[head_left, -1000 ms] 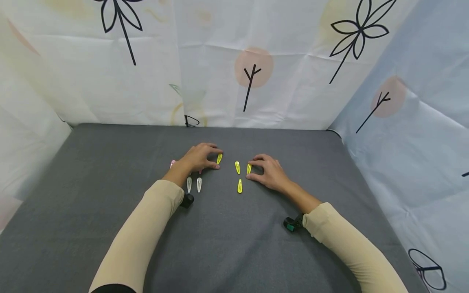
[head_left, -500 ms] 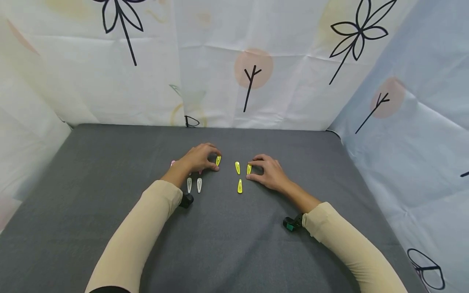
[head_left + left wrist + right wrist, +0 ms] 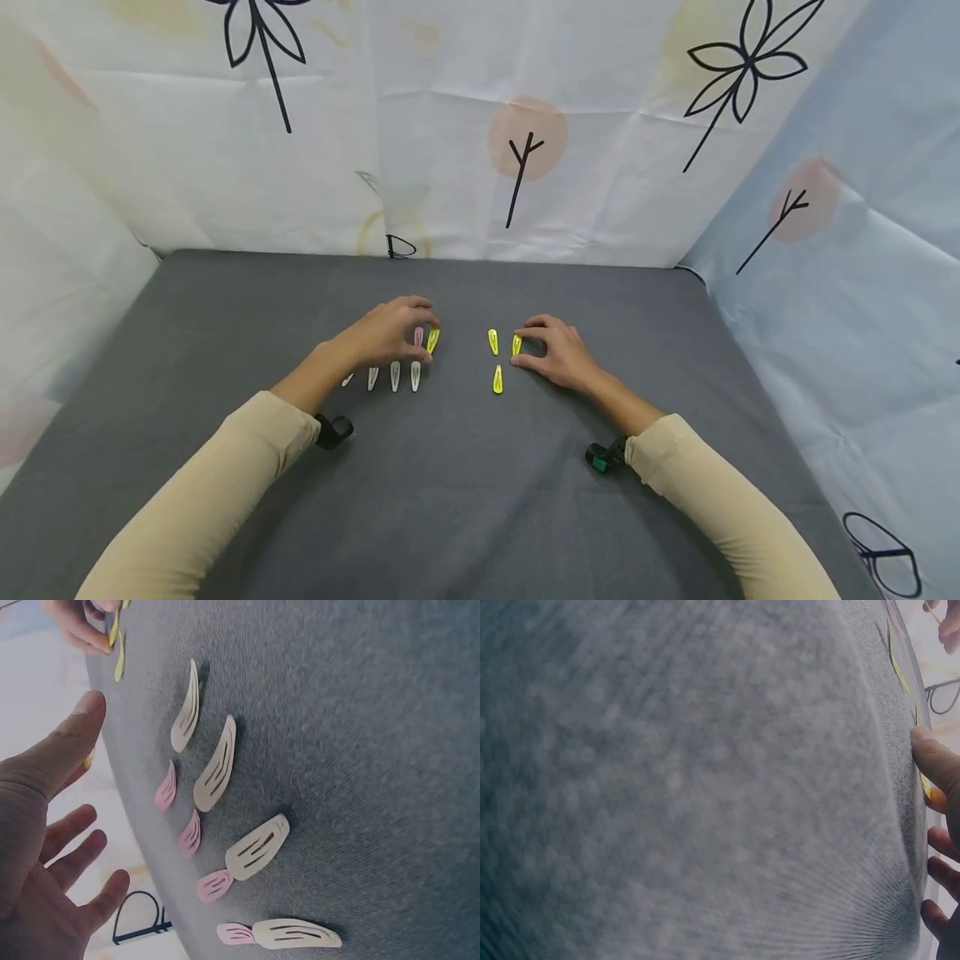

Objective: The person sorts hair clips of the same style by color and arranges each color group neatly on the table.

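My left hand (image 3: pixel 386 332) pinches a yellow snap hair clip (image 3: pixel 433 340) between thumb and fingers. In the left wrist view the thumb hides most of that clip. A pink hair clip (image 3: pixel 418 336) shows just beside it in the head view. My right hand (image 3: pixel 557 354) pinches another yellow hair clip (image 3: pixel 517 344) by its two ends, low at the table. Left of this hand lie two more yellow clips, one farther back (image 3: pixel 492 342) and one nearer (image 3: pixel 498 379). Several white clips, such as this white hair clip (image 3: pixel 215 765), lie in a row with pink clips (image 3: pixel 190 834) at their far ends.
Grey cloth covers the table (image 3: pixel 465 483). Behind it hangs a white printed curtain (image 3: pixel 442 167), and another curtain (image 3: pixel 847 350) closes the right side. A black wrist camera (image 3: pixel 333 432) sits on the left wrist, and another camera (image 3: pixel 604 457) on the right.
My left hand has moved left with its yellow clip, toward the pink and white clips. More of the white row now shows. The right hand has stayed put.
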